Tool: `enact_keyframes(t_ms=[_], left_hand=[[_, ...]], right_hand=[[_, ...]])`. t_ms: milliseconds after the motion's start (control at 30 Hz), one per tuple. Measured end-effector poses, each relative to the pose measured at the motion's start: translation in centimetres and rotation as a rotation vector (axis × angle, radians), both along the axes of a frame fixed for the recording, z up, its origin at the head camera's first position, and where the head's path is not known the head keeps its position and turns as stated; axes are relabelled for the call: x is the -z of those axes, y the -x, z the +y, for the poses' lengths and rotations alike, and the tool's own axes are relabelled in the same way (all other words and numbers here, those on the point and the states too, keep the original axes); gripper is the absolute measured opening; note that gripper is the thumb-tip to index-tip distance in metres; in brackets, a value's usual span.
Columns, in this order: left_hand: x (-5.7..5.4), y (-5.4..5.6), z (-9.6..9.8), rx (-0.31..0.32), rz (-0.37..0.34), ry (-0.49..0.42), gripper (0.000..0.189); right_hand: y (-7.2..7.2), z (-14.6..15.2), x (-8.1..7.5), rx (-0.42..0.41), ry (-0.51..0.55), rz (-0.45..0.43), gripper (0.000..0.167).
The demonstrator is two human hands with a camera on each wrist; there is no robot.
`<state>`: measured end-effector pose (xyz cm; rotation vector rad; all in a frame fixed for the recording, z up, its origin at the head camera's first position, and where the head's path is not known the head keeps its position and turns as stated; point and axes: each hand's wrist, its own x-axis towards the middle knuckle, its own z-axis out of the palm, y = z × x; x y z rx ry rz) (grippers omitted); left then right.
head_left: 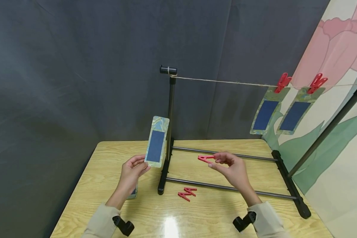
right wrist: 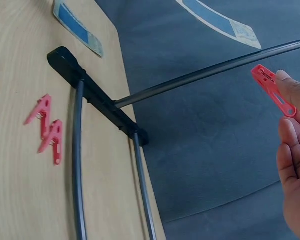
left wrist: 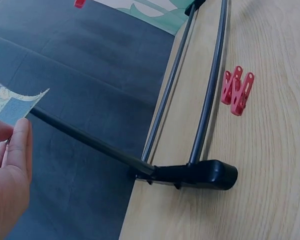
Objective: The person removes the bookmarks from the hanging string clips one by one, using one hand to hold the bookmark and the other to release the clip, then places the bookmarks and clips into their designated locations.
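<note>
Card [head_left: 156, 142] and red peg [head_left: 202, 158] both held up

Head: left hand [head_left: 133, 172], fingers pinching card's lower end; right hand [head_left: 233, 168], fingers pinching peg above worktop [head_left: 107, 165]. Left wrist: two more pegs [left wrist: 240, 95] beside black rack [left wrist: 210, 174]. Right wrist: another card [right wrist: 76, 26] on worktop.

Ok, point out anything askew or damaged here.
Nothing stands out as damaged. The hanging cards slant in the head view, but the right post slants likewise, so it's probably just camera angle.
</note>
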<state>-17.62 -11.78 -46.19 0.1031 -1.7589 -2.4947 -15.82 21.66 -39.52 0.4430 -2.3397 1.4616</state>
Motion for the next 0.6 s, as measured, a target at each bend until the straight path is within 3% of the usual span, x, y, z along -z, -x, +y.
enact_keyframes(t_ms=[600], left_hand=[[2.0,-1.1,-2.6,-0.039,-0.031,0.02,0.032]], right_hand=[[-0.6,-0.8,3.2,-0.009,0.037,-0.074,0.028]])
